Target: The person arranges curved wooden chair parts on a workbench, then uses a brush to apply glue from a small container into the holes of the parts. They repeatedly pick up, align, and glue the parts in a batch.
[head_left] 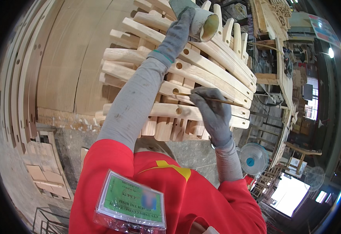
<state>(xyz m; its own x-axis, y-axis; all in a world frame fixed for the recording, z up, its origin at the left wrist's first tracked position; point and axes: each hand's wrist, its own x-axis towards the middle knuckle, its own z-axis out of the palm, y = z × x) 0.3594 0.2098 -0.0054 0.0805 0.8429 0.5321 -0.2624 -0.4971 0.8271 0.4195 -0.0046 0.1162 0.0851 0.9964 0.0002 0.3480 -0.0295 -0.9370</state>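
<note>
My gloved left hand reaches far out over the wooden parts, its fingers wrapped around a whitish tube-shaped container. The container is tilted, and its open mouth shows a yellowish inside. Closer in, my gloved right hand grips a thin brown stick. The stick's left end lies at a round hole in one of the pale wooden slats. Similar slats with round holes and small end slots lie side by side, resting across more wooden pieces beneath.
Brown board sheets lie left of the slats, with long drilled wooden rails along the far left. To the right stand a fan and a wooden bench. Concrete floor shows near my body.
</note>
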